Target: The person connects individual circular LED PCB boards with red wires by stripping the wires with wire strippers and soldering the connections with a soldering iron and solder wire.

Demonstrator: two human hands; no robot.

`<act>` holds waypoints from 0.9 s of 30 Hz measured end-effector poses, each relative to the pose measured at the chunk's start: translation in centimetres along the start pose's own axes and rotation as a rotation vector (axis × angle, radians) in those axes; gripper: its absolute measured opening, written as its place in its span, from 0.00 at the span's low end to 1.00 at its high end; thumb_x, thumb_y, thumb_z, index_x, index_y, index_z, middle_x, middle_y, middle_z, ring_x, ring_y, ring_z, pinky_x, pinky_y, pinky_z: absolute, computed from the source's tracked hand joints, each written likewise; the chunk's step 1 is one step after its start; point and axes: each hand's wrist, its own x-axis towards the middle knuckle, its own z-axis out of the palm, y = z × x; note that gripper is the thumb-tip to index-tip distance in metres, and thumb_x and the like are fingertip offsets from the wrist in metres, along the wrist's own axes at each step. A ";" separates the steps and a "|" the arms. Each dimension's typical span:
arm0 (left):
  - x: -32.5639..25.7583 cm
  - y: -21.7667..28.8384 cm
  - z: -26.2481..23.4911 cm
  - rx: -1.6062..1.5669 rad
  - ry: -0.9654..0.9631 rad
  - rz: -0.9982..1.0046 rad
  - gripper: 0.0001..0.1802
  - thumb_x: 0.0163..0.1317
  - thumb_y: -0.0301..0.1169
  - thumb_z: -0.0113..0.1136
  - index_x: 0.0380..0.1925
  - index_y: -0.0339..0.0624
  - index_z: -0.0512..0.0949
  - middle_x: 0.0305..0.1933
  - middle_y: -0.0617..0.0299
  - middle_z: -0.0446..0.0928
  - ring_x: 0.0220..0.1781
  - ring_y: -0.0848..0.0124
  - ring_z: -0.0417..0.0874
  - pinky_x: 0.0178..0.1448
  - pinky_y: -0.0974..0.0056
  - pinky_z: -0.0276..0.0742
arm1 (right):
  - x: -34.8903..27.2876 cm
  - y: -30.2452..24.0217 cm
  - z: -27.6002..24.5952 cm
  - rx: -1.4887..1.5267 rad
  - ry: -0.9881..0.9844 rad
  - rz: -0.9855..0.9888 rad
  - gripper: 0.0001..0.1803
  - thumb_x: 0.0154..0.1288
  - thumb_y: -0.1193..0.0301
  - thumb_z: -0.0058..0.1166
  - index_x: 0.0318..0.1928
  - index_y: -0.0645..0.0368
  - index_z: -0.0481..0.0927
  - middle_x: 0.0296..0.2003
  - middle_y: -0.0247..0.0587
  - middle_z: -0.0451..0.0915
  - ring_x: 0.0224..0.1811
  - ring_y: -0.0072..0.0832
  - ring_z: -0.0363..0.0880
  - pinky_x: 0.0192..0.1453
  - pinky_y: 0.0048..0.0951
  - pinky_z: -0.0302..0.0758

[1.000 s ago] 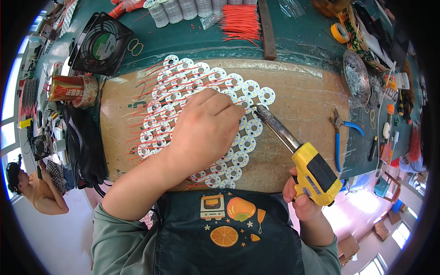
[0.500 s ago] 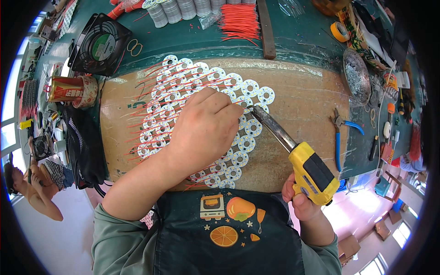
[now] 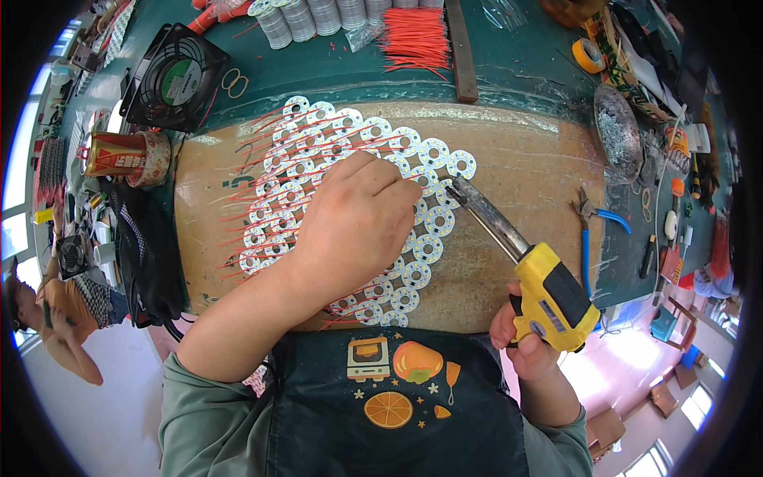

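Observation:
White ring-shaped LED boards (image 3: pixel 434 152) lie in slanting rows, and red wires (image 3: pixel 262 197) run across them to the left. My left hand (image 3: pixel 358 211) rests over the middle of the rows with its fingers closed in a pinch; the fingertips point right, and what they hold is hidden beneath. In my right hand (image 3: pixel 528 346) is a yellow and black soldering gun (image 3: pixel 556 298), gripped by its handle. Its metal barrel slants up and left, and the tip is just right of my left fingertips, by the edge of a board. The black trigger shows in front of my fingers.
A brown work board (image 3: pixel 524 167) lies under the rings. Blue-handled cutters (image 3: pixel 586 238) are to the right, near a metal bowl (image 3: pixel 617 131) of small pieces. A black fan (image 3: pixel 175 77), stacked discs (image 3: pixel 298 20) and a red wire bundle (image 3: pixel 415 36) stand behind. Another person (image 3: pixel 67 326) is far left.
The soldering gun has shifted right, drawing its tip away from my left fingertips. Its trigger now shows clearly. My left hand has stayed in place.

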 end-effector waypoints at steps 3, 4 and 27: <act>0.1 0.0 -0.2 0.000 0.015 0.006 0.08 0.50 0.22 0.67 0.32 0.42 0.82 0.32 0.59 0.79 0.37 0.59 0.81 0.43 0.57 0.78 | 0.3 0.1 0.0 0.031 -0.002 -0.027 0.50 0.53 0.49 0.73 0.67 0.66 0.64 0.25 0.33 0.70 0.25 0.24 0.71 0.28 0.26 0.70; 0.3 0.0 -0.5 -0.015 -0.021 0.000 0.07 0.51 0.23 0.67 0.32 0.41 0.82 0.33 0.58 0.80 0.37 0.58 0.81 0.43 0.56 0.78 | 0.4 0.1 0.0 0.046 -0.006 -0.040 0.50 0.53 0.49 0.73 0.67 0.65 0.64 0.25 0.33 0.70 0.25 0.25 0.71 0.28 0.26 0.70; 14.0 -8.2 0.7 0.558 -0.061 0.226 0.04 0.56 0.30 0.61 0.27 0.43 0.80 0.33 0.60 0.78 0.44 0.60 0.80 0.49 0.53 0.75 | 0.7 0.3 0.2 0.066 -0.002 -0.098 0.48 0.54 0.48 0.72 0.66 0.64 0.65 0.24 0.35 0.71 0.23 0.25 0.72 0.27 0.26 0.69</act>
